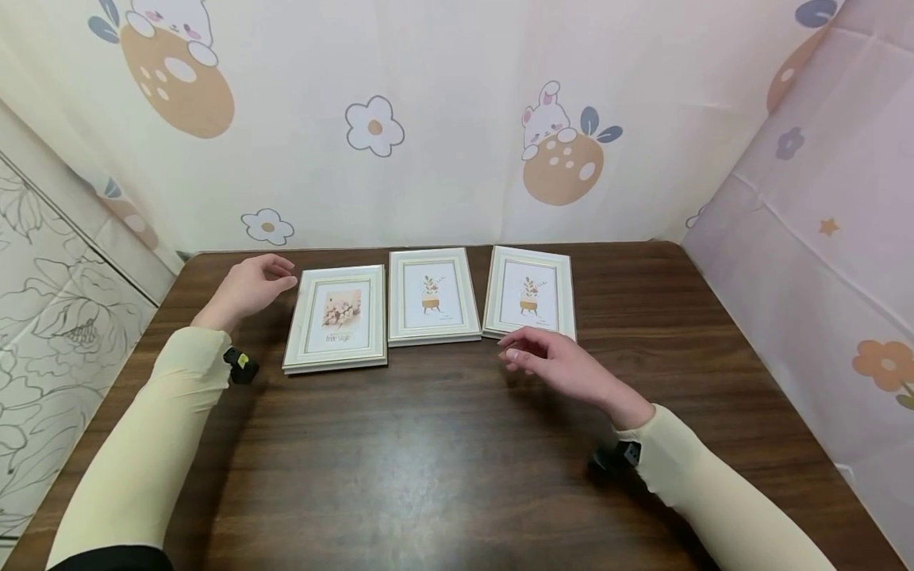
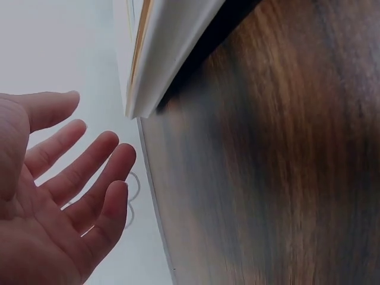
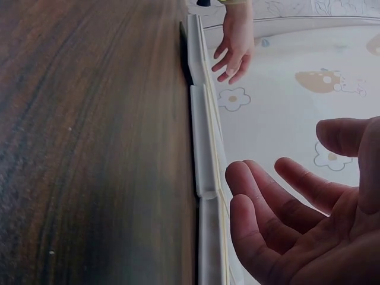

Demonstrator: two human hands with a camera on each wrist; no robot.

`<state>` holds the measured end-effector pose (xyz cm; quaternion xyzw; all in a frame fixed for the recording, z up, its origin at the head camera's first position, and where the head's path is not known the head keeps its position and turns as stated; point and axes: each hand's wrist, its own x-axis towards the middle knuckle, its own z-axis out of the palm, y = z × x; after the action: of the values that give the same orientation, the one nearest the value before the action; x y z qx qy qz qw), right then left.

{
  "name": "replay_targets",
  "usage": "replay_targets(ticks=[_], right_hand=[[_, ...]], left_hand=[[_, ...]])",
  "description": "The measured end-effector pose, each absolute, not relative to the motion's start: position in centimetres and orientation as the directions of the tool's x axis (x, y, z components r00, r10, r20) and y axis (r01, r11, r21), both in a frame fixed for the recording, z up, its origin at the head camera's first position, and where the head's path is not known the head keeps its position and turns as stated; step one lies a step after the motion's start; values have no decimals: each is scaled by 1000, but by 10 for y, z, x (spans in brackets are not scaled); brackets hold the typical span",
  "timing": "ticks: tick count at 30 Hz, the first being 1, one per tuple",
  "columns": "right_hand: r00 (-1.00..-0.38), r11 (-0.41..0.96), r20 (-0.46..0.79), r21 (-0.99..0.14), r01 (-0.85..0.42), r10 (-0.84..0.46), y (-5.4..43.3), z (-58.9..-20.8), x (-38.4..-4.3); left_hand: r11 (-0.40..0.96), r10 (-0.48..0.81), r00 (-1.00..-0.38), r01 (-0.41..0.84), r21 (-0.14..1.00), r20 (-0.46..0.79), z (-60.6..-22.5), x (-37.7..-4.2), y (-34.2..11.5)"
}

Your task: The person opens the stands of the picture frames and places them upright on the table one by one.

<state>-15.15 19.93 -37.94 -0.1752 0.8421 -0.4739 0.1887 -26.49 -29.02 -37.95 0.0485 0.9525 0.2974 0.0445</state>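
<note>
Three white picture frames lie side by side on the table. The left picture frame [image 1: 339, 317] shows a flower photo with lettering; the middle picture frame [image 1: 433, 296] and the right picture frame [image 1: 530, 289] each show a potted plant drawing. My left hand [image 1: 250, 289] hovers just beside the left frame's upper left corner, holding nothing, its fingers loosely bent. Over the lower edge of the right frame is my right hand [image 1: 553, 361], also with nothing in its relaxed fingers. In the right wrist view, the frames' thin white edges line up in a row.
The dark wooden table [image 1: 400, 468] ends at a curtain [image 1: 443, 159] printed with rabbits and flowers. Another curtain side [image 1: 807, 222] stands at the right, and a white panel with line-drawn flowers [image 1: 64, 333] at the left.
</note>
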Motion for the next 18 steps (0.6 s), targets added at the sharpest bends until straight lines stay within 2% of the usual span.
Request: replay_targets(ticks=[10, 18], right_hand=[[-850, 515, -151, -843, -155, -504, 201, -381, -150], [-785, 475, -134, -851, -222, -605, 203, -384, -146]], left_hand=[[800, 109, -986, 11, 599, -127, -384, -277, -295], [783, 121, -975, -22, 621, -187, -389, -285, -294]])
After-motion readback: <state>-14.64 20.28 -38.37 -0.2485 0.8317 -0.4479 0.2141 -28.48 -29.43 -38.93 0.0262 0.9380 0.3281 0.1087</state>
